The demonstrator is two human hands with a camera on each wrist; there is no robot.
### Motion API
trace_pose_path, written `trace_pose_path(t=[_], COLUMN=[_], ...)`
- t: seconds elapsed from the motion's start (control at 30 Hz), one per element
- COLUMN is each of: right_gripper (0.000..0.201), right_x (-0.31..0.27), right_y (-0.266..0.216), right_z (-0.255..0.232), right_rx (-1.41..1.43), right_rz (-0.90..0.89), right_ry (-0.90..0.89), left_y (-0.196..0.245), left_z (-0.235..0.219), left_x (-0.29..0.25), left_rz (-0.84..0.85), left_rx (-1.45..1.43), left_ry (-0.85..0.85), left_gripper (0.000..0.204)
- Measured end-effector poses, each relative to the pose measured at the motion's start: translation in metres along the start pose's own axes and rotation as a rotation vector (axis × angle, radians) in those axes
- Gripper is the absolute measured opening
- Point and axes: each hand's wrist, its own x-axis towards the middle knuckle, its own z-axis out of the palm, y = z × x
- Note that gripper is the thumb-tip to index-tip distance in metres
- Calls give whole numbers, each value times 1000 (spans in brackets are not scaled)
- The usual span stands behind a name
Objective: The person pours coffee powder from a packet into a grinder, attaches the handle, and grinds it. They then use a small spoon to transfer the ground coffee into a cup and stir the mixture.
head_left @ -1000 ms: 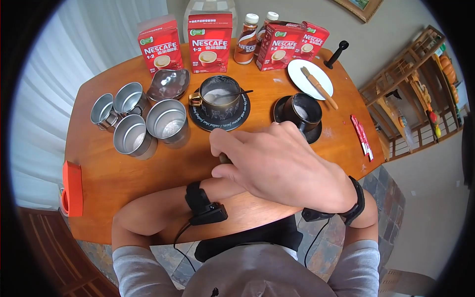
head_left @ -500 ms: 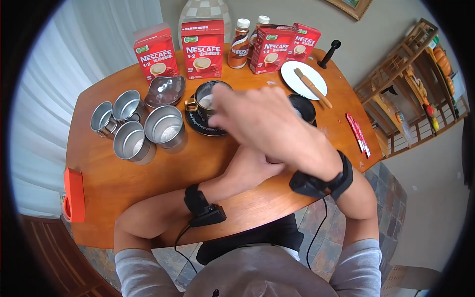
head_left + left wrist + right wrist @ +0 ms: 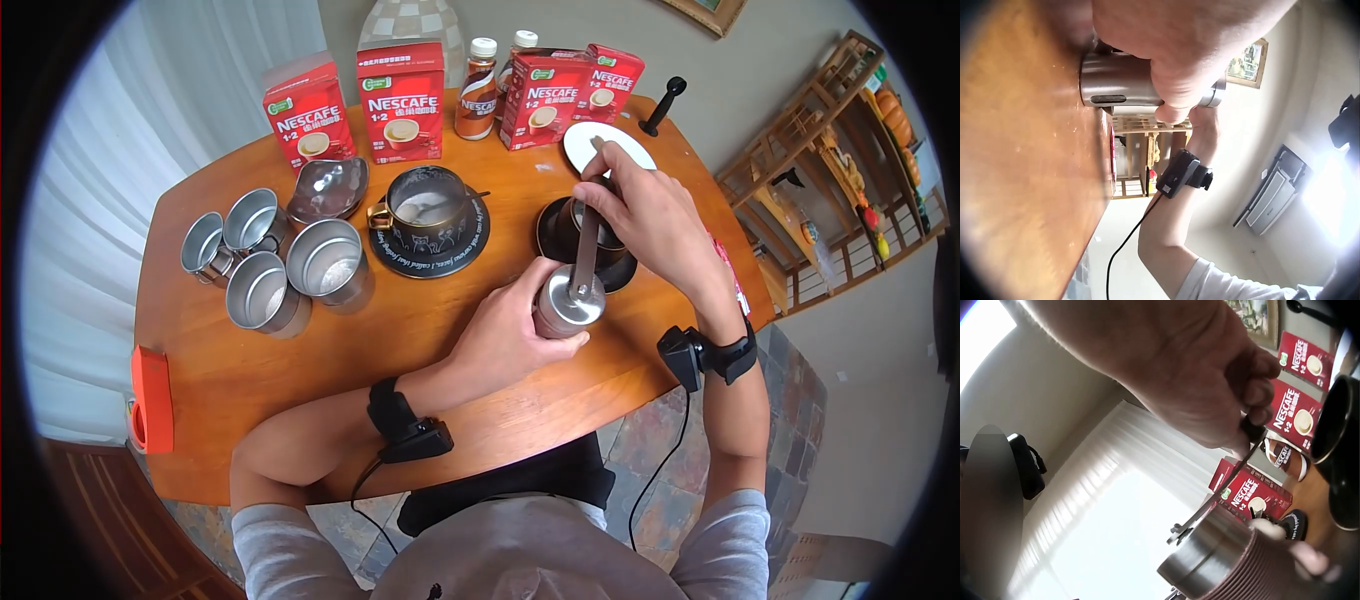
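Note:
A metal hand grinder (image 3: 569, 303) with a crank arm (image 3: 587, 245) on its top stands upright on the table, as the left wrist view shows. My left hand (image 3: 507, 335) grips its body from the left. My right hand (image 3: 655, 218) pinches the knob at the crank's end, which points away from me over the black cup (image 3: 600, 235) on its dark saucer. In the right wrist view the grinder (image 3: 1210, 556) has a ribbed band, and the fingers of my right hand (image 3: 1210, 381) curl round the crank's dark knob (image 3: 1252, 429).
Several metal cups (image 3: 327, 262) and a dark dish (image 3: 330, 188) stand left of a black-and-gold cup (image 3: 428, 212). Behind are red boxes (image 3: 402, 105) and bottles (image 3: 477, 95). A white plate (image 3: 575, 145) lies at the right, with red sachets (image 3: 738, 285) beyond; an orange object (image 3: 150, 400) sits far left.
My right hand has swung from over the left forearm, past the gold-handled cup, to the right side, turning the crank. The grinder has come into view in my left hand.

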Motion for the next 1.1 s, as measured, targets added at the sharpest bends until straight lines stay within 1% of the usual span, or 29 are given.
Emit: trace_pose_path(t=[0.2, 0.3, 0.5, 0.6, 0.7, 0.8, 0.97, 1.1], right_gripper=[28, 29, 27, 27, 28, 27, 26, 27], right_x=[-7, -7, -15, -20, -26, -39, -67, -93], right_y=[-7, -3, -8, -7, -9, 1, 7, -1], right_z=[-15, -12, -18, -20, -25, -24, -35, -48], right_rx=[0, -12, 14, 2, 21, 40, 41, 56], right_rz=[156, 102, 188, 189, 243, 179, 217, 245], right_ry=[-107, -72, -96, -80, -99, -52, -73, -107], left_y=[1, 0, -1, -2, -2, -3, 1, 1], left_z=[-1, -1, -2, -1, -1, 0, 0, 0], left_x=[0, 0, 0, 0, 0, 0, -1, -1], left_rz=[-19, -16, -11, 2, 5, -5, -9, -18], left_rx=[-6, -1, -10, -9, -26, -29, -10, 0], left_ry=[0, -2, -8, -13, -7, 1, 22, 26], left_gripper=[55, 55, 56, 57, 57, 58, 58, 56])
